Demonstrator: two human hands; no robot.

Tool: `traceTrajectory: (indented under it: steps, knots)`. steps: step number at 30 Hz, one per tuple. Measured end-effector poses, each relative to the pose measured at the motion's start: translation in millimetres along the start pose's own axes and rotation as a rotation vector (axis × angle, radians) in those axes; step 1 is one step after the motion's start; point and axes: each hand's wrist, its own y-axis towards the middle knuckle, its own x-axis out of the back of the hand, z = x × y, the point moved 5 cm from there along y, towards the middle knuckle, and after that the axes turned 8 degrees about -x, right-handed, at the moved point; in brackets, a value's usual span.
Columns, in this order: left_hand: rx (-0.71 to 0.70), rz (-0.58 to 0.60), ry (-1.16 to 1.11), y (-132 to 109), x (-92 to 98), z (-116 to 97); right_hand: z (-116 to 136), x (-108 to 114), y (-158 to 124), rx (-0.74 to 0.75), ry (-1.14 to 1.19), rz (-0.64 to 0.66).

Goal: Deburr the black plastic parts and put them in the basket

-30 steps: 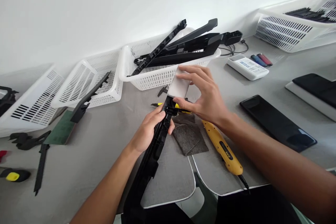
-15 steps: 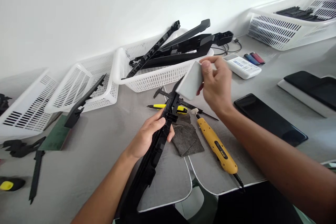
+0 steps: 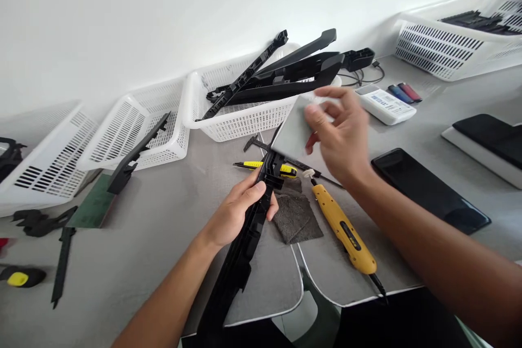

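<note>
My left hand (image 3: 240, 206) is wrapped round a long black plastic trim piece (image 3: 248, 239), which slants up from the table's front edge. In my right hand (image 3: 340, 130), a pale grey flat sheet (image 3: 294, 129) is pinched between thumb and fingers. The sheet covers the trim piece's upper end; whether the two touch is hidden. Behind the trim piece lie a yellow and black utility knife (image 3: 287, 169) and a dark caliper (image 3: 255, 143). A dark grey cloth (image 3: 299, 220) lies to its right, beside a yellow rotary tool (image 3: 345, 228) with a pale tip.
White baskets (image 3: 244, 126) stand along the wall, one heaped with black trim parts (image 3: 281, 76). A green sheet (image 3: 92, 204) and black parts (image 3: 63, 261) lie left. Right are a phone (image 3: 430, 190), a white device (image 3: 385, 104) and two small cylinders (image 3: 402, 92).
The view has shifted slightly, so the table's contents appear a little further right. My right hand has tilted on the sheet and its fingers have spread somewhat. My left hand keeps its hold.
</note>
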Motion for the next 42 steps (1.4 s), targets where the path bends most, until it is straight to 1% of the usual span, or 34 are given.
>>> traceTrajectory:
  steps: [2, 3, 4, 7, 8, 12, 13, 14, 15, 16, 19, 20, 21, 22, 26, 27, 28, 31, 32, 33, 34, 37, 39, 42]
  knots:
    - [-0.01, -0.013, 0.023, 1, 0.2, 0, -2, -15, -6, -0.076, 0.031, 0.14]
    - [-0.015, -0.017, 0.033, 1, 0.3, -1, -3, -21, -9, -0.123, 0.062, 0.185]
    - [-0.017, -0.015, 0.04, 1, 0.1, -1, -3, -23, -10, -0.156, 0.099, 0.195]
    - [-0.029, 0.0, 0.046, 2, -1.1, -3, 1, -17, -9, -0.2, 0.211, 0.121]
    - [-0.036, 0.004, 0.047, 2, -1.4, -3, 2, -16, -9, -0.223, 0.237, 0.123]
    - [-0.048, -0.007, 0.04, 1, -1.3, -2, 7, -26, -15, -0.384, 0.295, 0.339]
    - [-0.048, -0.014, 0.036, 1, -1.0, -2, 9, -27, -16, -0.393, 0.289, 0.37]
    - [-0.047, -0.018, 0.034, 1, -0.7, -2, 11, -25, -14, -0.383, 0.272, 0.37]
    - [-0.048, -0.02, 0.032, 1, -0.4, -2, 12, -20, -10, -0.358, 0.246, 0.341]
    - [-0.05, -0.018, 0.031, 1, -0.1, -3, 12, -14, -6, -0.321, 0.215, 0.282]
    - [-0.042, 0.012, 0.01, 0, 1.2, -4, 10, 8, 8, -0.207, 0.164, 0.033]
    - [-0.036, 0.026, -0.006, 0, 1.8, -3, 8, 13, 10, -0.192, 0.171, -0.025]
    - [-0.03, 0.035, -0.026, 0, 2.6, -3, 5, 13, 11, -0.194, 0.188, -0.049]
    - [-0.021, 0.038, -0.048, 0, 3.7, -2, 2, 11, 10, -0.211, 0.211, -0.038]
    - [0.009, -0.002, -0.157, 2, 8.8, 3, -5, -12, 1, -0.309, 0.281, 0.186]
    - [0.013, -0.007, -0.187, 2, 8.9, 4, -6, -13, 1, -0.306, 0.288, 0.194]
    - [0.017, -0.003, -0.215, 2, 8.4, 5, -6, -12, 2, -0.293, 0.291, 0.168]
    - [0.037, 0.031, -0.265, 2, 5.2, 6, -9, -1, 7, -0.254, 0.31, 0.023]
    - [0.042, 0.036, -0.275, 2, 4.8, 7, -11, 0, 8, -0.262, 0.327, 0.007]
    - [0.041, 0.034, -0.286, 2, 5.2, 7, -12, -2, 7, -0.284, 0.349, 0.018]
    - [0.035, 0.024, -0.293, 2, 6.4, 7, -12, -6, 4, -0.315, 0.371, 0.057]
    - [-0.004, -0.025, -0.276, 3, 11.9, 6, -4, -24, -10, -0.409, 0.424, 0.234]
    - [-0.017, -0.057, -0.233, 4, 14.1, 5, 6, -34, -21, -0.43, 0.434, 0.326]
    - [-0.036, -0.119, -0.222, 5, 14.3, 2, 17, -43, -33, -0.416, 0.42, 0.426]
